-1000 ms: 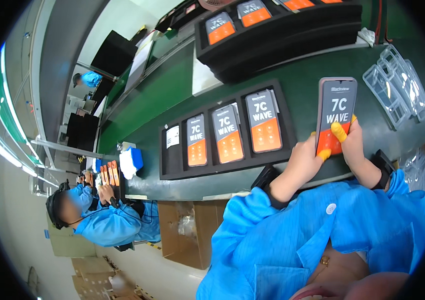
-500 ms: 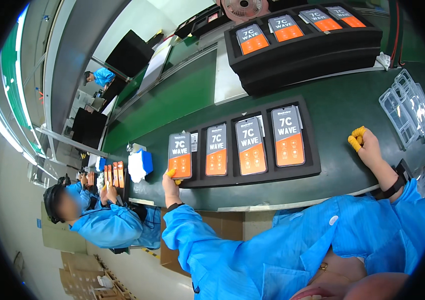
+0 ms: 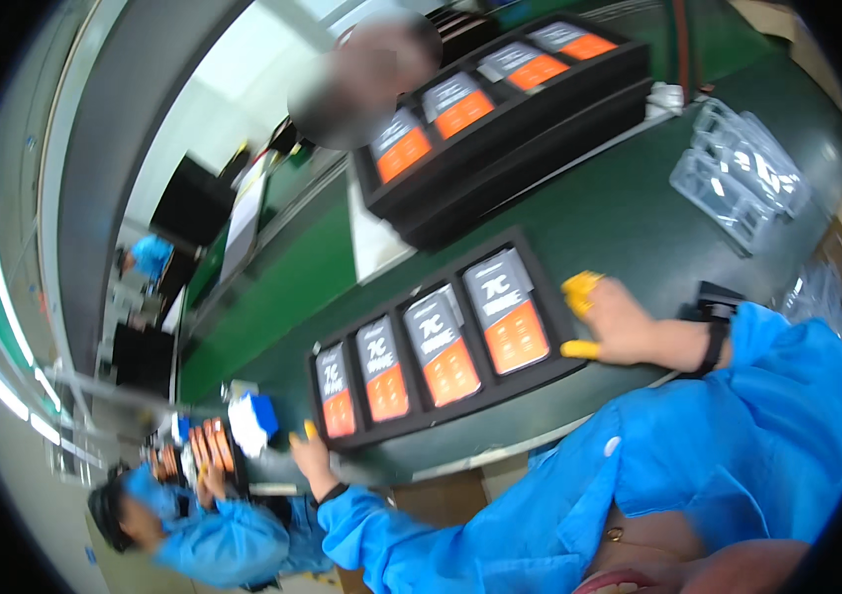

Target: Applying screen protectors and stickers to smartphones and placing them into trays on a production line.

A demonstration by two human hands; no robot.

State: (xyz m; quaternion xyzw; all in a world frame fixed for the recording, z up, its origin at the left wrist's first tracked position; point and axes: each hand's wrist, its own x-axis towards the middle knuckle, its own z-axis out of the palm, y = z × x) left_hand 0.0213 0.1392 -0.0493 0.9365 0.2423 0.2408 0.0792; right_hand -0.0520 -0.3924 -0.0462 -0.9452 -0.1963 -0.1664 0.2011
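Observation:
A black foam tray (image 3: 396, 430) lies slanted on the green bench, holding a row of several phones (image 3: 438, 346) with grey-and-orange printed fronts, each in its own slot. At the tray's near left corner is my left hand (image 3: 313, 465), fingers slightly apart with yellow finger covers, nothing between them. My right hand (image 3: 622, 322) is by the tray's right end. Its yellow-covered thumb points at the tray's edge and its other fingers are spread away from the thumb. Whether the thumb touches the foam is hard to tell.
Behind stands a stack of black foam trays (image 3: 520, 163) with similar phones on top. Clear plastic trays (image 3: 742, 178) lie at the right. A blue box (image 3: 254, 420) with white material sits at the left, near a co-worker in blue (image 3: 228, 540). A round blurred object (image 3: 371, 79) is at the back.
The leftmost phone, gripped by my left hand before, now sits in its slot and that hand is off it. My right hand has come to the tray's right end, fingers spreading. The view has shifted.

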